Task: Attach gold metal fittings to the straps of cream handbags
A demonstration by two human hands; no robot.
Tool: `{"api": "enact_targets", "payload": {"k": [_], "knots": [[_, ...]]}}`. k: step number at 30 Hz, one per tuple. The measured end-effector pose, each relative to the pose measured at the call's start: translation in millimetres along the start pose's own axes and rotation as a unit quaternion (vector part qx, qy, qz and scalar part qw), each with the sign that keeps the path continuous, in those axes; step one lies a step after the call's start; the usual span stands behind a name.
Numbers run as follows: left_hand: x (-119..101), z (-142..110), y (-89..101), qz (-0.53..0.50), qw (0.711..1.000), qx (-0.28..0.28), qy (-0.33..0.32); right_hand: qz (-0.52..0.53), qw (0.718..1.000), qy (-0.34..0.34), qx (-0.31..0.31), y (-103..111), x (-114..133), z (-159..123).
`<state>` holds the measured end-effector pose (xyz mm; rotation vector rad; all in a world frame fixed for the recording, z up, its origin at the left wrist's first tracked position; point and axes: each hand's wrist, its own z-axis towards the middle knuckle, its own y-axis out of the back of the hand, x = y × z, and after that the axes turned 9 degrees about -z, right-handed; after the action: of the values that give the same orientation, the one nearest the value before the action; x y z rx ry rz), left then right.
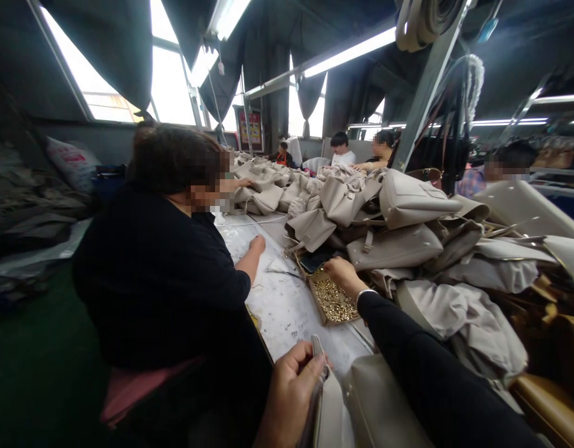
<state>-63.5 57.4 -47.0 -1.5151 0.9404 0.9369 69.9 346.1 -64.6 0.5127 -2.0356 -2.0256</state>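
My left hand [291, 387] pinches the pale end of a strap [316, 346] between thumb and fingers, low in the head view. The strap belongs to a beige bag piece [331, 407] in front of me. My right hand [342, 274] reaches out over a shallow cardboard box [325, 316] filled with small gold metal fittings [334, 300]. Its fingers are curled down and together at the box's far side; whatever is between the fingertips is hidden. A second beige bag part [378, 398] lies beneath my right forearm.
Beige handbags [394, 246] are heaped along the table's right and far side. A co-worker in dark clothing [160, 267] sits close on the left, one forearm on the white tabletop [287, 308]. Farther back sit other people. A metal post [429, 87] rises at the right.
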Motion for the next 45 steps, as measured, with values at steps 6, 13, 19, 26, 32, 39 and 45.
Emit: {"api": "enact_targets", "payload": {"k": [6,13,19,26,32,39,45], "knots": [[-1,-2,9.8,-0.038,0.999,0.002,0.019,-0.022,0.994,-0.105,0.024,-10,26,34],[-2,-1,15.2,-0.067,0.997,-0.015,0.031,0.001,0.988,-0.146,0.043,-14,33,41],[8,4,21.4,-0.059,0.998,0.011,0.015,0.068,0.986,-0.146,0.032,-7,24,28],[5,3,15.5,-0.064,0.998,-0.011,0.003,0.255,0.961,-0.1,-0.037,31,21,0],[-12,-12,-7.5,-0.039,0.999,-0.032,0.017,0.482,0.87,-0.001,-0.108,78,30,-64],[-22,-28,-33.6,0.034,0.999,-0.001,-0.012,0.711,0.693,0.013,-0.118,103,29,-225],[-26,-43,-56.6,0.133,0.988,0.058,-0.046,0.766,0.629,-0.064,-0.118,84,37,-311]]}}
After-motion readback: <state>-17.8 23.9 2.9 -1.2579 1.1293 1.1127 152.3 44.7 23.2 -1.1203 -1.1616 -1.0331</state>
